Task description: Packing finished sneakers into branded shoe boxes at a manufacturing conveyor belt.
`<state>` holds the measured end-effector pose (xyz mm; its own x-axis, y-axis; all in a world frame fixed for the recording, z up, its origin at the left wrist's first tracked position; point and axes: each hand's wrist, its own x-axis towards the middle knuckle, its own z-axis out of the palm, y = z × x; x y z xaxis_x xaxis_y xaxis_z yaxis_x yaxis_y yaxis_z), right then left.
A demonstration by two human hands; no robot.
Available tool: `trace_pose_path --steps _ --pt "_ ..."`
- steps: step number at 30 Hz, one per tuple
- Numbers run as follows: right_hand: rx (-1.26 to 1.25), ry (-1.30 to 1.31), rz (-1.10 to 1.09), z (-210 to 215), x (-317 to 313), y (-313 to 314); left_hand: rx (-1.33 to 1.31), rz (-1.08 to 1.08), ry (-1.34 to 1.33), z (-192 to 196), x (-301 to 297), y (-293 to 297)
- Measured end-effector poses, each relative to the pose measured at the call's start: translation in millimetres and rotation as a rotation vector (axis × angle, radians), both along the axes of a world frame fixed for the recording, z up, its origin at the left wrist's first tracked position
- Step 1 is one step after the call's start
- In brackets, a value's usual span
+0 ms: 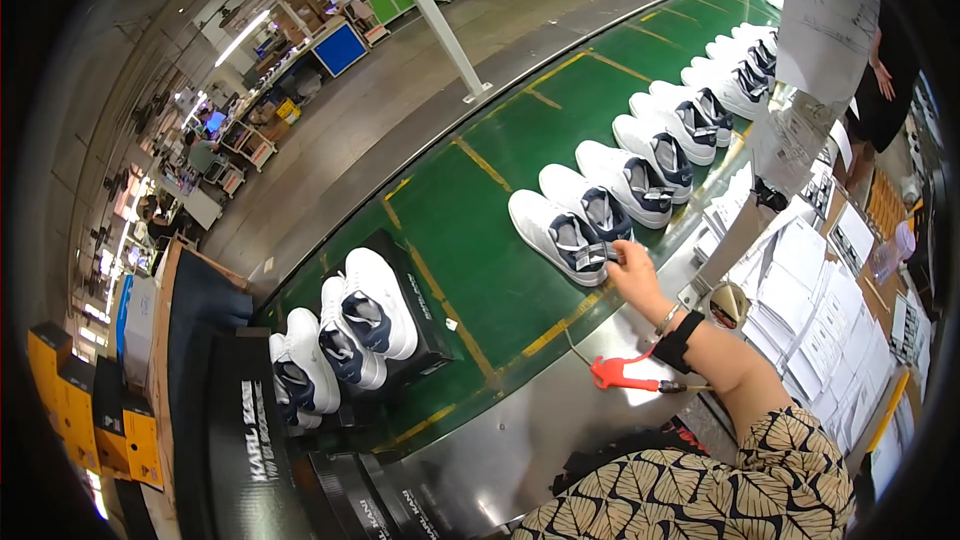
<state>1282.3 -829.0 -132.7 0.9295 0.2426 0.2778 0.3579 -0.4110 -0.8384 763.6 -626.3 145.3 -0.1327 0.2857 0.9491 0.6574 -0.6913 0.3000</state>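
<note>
My right hand (634,276) reaches over the near edge of the green conveyor belt (470,250). Its fingers are closed at the dark heel of a white sneaker (545,225), the front one of a long row. That sneaker rests on the belt, toe pointing away to the left, with a small dark-and-white tag-like piece at its heel beside my fingertips. Right behind it stands another white sneaker (568,190) with a navy lining. A black band (678,340) and a bracelet circle my right wrist. My left hand is out of view.
More white sneakers (378,305) sit on black shoe boxes (425,340) at the left. A red air gun (625,375) lies on the metal ledge below my forearm. White papers (800,280) cover the right side. Orange boxes (65,400) are stacked far left.
</note>
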Motion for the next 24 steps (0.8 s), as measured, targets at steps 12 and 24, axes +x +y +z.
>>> trace_pose_path --steps 12,24 --pt "0.079 0.414 0.037 -7 24 18 -0.736 -0.671 0.173 -7 229 45" --pt "0.823 0.302 0.277 138 7 11 -0.322 -1.006 0.82 -55 377 -20"
